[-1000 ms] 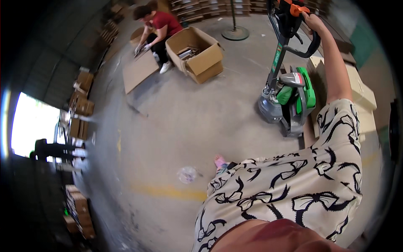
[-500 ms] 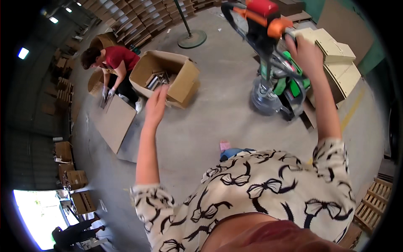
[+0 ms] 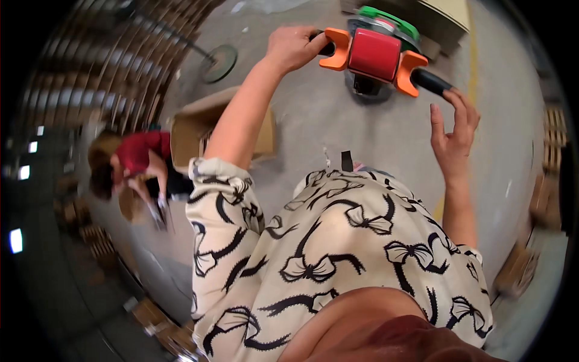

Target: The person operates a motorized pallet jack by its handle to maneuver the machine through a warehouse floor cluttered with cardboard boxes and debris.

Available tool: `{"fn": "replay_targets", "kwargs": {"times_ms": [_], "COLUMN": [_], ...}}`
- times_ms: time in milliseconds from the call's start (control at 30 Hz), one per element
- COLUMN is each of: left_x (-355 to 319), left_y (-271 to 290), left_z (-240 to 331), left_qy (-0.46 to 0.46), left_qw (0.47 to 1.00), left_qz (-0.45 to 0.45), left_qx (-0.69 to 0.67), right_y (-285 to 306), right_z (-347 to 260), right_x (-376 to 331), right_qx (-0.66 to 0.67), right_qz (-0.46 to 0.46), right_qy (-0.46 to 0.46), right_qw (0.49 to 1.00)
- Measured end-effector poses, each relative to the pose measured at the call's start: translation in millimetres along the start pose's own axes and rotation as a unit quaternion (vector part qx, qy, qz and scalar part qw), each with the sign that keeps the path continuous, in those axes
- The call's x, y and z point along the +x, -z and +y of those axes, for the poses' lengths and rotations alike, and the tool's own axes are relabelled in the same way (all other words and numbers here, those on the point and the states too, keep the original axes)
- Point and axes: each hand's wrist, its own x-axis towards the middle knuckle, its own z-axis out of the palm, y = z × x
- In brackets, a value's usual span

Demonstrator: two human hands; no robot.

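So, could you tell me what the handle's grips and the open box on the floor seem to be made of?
Black grips: probably matte rubber or plastic, dull and without glare. Orange guards: apparently smooth moulded plastic with even colour. Open box: brown cardboard, with flat folded flaps.

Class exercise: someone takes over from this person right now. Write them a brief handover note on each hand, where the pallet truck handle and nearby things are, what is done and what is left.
Left hand: closed around the left black grip of the pallet truck handle.
Right hand: open, fingers spread, just below the right black grip; fingertips near it, not gripping.
Handle head: red centre, orange brackets, straight ahead; green truck body behind it.
Nearby: open cardboard box on the floor to the left, with a person in red bent beside it.
Done: one hand on.
Left: the right grip is not yet held.
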Motion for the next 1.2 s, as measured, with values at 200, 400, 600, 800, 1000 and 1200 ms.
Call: {"fn": "replay_targets", "kwargs": {"times_ms": [200, 400, 600, 800, 1000, 1200], "left_x": [4.2, -0.4, -35.9, -43.3, -51.3, -47.5], "left_y": [-18.0, -12.8, -19.4, -10.2, -2.6, 20.0], "left_z": [46.3, 64.5, 84.8, 92.7, 84.4, 95.7], "left_qy": [-0.105, -0.134, -0.139, -0.136, -0.114, -0.139], "left_qw": [0.982, 0.982, 0.985, 0.986, 0.989, 0.977], "left_qz": [-0.107, -0.101, -0.035, -0.031, -0.061, -0.152], "left_qx": [0.116, 0.090, 0.099, 0.089, 0.075, -0.053], "right_y": [-35.6, -53.9, -44.6, -21.6, 59.3, 98.3], "right_z": [-41.0, -41.5, -46.6, -59.1, -33.8, 64.9], "right_x": [-68.0, -51.6, -75.2, -76.0, -60.3, -18.8], "right_qx": [0.213, 0.248, 0.074, -0.178, 0.046, 0.103], "right_qz": [-0.268, -0.212, -0.138, -0.168, 0.023, -0.344], "right_qy": [-0.528, -0.615, -0.457, -0.257, -0.307, -0.315], "right_qw": [0.777, 0.718, 0.876, 0.935, 0.950, 0.878]}}
